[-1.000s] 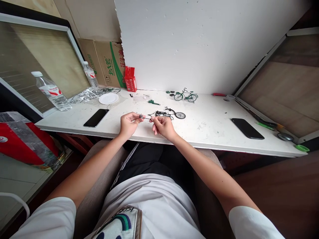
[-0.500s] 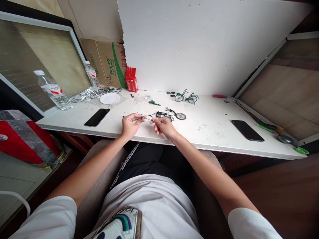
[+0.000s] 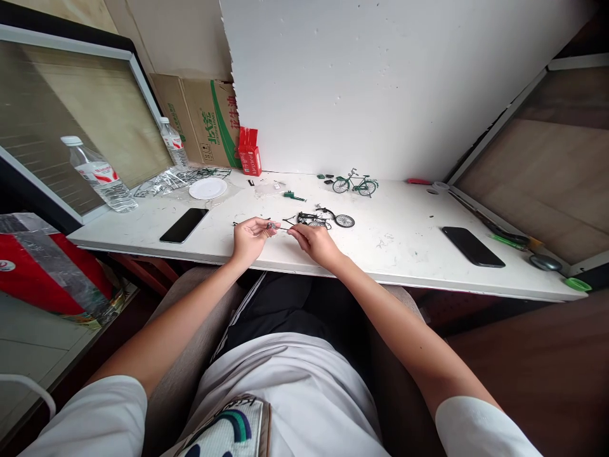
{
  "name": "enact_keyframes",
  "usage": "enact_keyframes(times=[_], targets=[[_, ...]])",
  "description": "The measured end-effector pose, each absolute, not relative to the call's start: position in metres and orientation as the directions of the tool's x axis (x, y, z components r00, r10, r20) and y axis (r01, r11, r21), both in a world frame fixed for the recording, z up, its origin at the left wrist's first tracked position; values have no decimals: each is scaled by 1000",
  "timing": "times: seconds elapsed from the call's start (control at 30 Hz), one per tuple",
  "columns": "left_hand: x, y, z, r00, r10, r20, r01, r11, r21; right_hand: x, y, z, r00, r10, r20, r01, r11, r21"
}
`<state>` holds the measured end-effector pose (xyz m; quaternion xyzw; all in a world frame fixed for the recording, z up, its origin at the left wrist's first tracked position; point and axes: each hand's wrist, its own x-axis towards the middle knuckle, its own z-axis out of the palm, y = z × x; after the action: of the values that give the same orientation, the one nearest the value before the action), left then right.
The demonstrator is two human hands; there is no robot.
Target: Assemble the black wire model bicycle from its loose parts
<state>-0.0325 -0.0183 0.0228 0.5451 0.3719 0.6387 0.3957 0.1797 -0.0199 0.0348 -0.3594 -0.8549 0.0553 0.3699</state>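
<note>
My left hand (image 3: 249,241) is raised over the table's near edge, pinching a small dark part (image 3: 273,226) between thumb and fingertips. Facing it, my right hand (image 3: 314,244) has its fingers closed around one end of a thin rod (image 3: 285,228), possibly a small screwdriver. The rod's other end meets the small part or comes very close to it. Just beyond my right hand lies a partly built black model bicycle (image 3: 311,218) with a spoked wheel (image 3: 344,221). A finished green model bicycle (image 3: 354,185) stands farther back.
A green piece (image 3: 294,196) and small dark bits (image 3: 328,179) lie on the white table (image 3: 404,235). Phones rest left (image 3: 185,225) and right (image 3: 472,246). A white plate (image 3: 208,188), part frames (image 3: 190,176), water bottles (image 3: 101,174) and a red box (image 3: 250,151) are at the left.
My right hand has turned slightly, its fingers now more tucked around the rod. The left hand stays almost where it was, still pinching the small part.
</note>
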Motion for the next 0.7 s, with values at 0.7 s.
enact_keyframes(times=[0.7], targets=[[-37, -15, 16, -57, 862, 504, 34, -503, 864, 176, -20, 34, -463, 862, 205, 167, 312, -935]])
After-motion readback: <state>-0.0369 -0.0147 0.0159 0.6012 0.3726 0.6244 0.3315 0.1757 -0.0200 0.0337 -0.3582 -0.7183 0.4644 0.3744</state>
